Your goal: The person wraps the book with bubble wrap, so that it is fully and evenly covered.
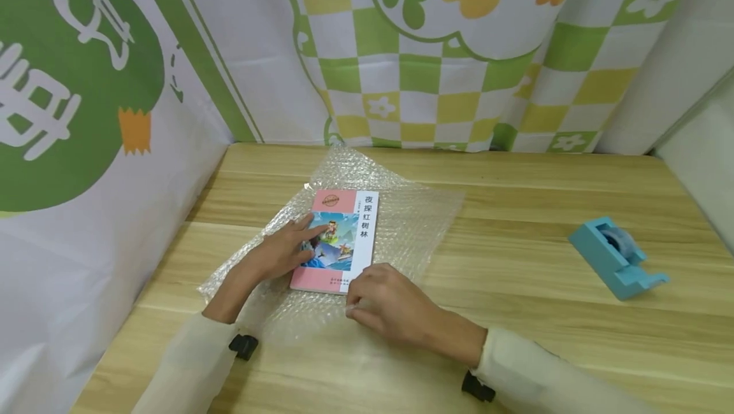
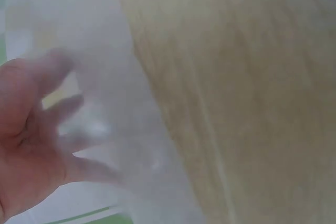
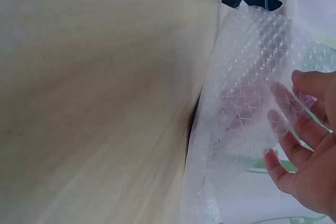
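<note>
A paperback book with a pink, white and blue cover lies face up on a sheet of clear bubble wrap. My left hand rests on the cover from the left, its fingers spread. At the book's lower right corner, my right hand pinches the near edge of the wrap with curled fingers. In the right wrist view the bubble wrap rises beside the fingers of the right hand. Blurry film covers part of the left wrist view, in front of the left hand's fingertips.
A blue tape dispenser with a roll of tape stands on the wooden table to the right. Patterned green and white curtains hang behind the table and along its left side. Black straps sit at both wrists.
</note>
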The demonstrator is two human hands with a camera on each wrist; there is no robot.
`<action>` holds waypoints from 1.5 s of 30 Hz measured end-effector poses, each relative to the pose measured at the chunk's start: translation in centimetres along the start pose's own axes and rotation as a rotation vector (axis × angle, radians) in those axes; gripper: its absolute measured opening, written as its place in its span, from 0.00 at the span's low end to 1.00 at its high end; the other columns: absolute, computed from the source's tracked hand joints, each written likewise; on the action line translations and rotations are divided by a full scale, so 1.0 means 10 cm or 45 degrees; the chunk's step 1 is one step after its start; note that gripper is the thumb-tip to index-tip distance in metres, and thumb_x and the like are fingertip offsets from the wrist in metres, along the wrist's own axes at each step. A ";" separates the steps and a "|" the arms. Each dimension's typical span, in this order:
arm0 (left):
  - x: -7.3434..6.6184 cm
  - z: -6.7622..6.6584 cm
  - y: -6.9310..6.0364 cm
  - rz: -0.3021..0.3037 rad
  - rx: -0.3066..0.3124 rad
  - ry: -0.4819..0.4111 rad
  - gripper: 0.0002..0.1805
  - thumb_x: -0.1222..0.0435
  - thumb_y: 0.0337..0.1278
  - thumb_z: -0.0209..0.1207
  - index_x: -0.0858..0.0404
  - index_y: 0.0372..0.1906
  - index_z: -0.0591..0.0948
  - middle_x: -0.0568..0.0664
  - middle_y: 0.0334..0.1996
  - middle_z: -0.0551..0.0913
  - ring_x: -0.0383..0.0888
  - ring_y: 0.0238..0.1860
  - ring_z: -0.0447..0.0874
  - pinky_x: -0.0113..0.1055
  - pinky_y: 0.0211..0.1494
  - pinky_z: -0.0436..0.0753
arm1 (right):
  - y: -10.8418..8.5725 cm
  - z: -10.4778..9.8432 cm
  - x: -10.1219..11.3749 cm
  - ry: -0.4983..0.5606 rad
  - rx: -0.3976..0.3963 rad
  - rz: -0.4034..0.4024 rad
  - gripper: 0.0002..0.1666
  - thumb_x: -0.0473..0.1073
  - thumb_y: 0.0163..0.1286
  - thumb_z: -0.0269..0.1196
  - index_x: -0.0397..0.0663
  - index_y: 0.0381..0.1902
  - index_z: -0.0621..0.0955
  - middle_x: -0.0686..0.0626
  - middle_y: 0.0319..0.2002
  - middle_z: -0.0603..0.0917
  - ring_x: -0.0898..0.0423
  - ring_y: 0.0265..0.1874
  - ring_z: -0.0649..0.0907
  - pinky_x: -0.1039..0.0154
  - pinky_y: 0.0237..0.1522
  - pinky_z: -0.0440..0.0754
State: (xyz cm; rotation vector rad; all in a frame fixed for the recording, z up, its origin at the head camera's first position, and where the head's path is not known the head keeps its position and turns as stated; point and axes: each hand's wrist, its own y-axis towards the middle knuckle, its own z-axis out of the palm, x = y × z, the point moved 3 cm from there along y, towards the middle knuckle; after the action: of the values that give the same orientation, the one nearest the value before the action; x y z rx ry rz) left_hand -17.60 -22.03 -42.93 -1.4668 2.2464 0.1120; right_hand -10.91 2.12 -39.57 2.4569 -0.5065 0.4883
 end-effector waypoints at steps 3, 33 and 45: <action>0.01 0.00 -0.01 -0.014 0.012 0.001 0.31 0.64 0.71 0.58 0.59 0.75 0.67 0.70 0.75 0.52 0.78 0.69 0.51 0.67 0.65 0.65 | 0.05 -0.02 -0.03 -0.026 -0.036 0.024 0.06 0.40 0.62 0.72 0.51 0.29 0.83 0.59 0.30 0.83 0.59 0.38 0.82 0.58 0.54 0.77; -0.04 -0.08 0.05 0.011 0.074 -0.003 0.32 0.79 0.70 0.49 0.57 0.75 0.65 0.68 0.74 0.53 0.82 0.66 0.53 0.59 0.55 0.78 | 0.27 -0.07 -0.39 0.049 -0.294 0.376 0.08 0.35 0.60 0.73 0.47 0.28 0.83 0.55 0.27 0.84 0.56 0.27 0.82 0.58 0.36 0.80; 0.04 -0.15 0.07 -0.023 0.145 -0.179 0.25 0.55 0.83 0.35 0.57 0.75 0.66 0.65 0.73 0.59 0.71 0.72 0.53 0.65 0.71 0.56 | 0.31 -0.05 -0.51 0.090 -0.267 0.486 0.08 0.35 0.62 0.72 0.47 0.28 0.82 0.54 0.27 0.85 0.56 0.29 0.84 0.59 0.34 0.81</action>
State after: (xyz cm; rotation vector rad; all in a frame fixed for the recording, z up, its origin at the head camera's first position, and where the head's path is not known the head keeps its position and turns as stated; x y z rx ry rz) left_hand -18.86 -22.55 -41.88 -1.3756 2.0922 0.0778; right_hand -16.78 1.31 -40.03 2.1393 -0.9539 0.6365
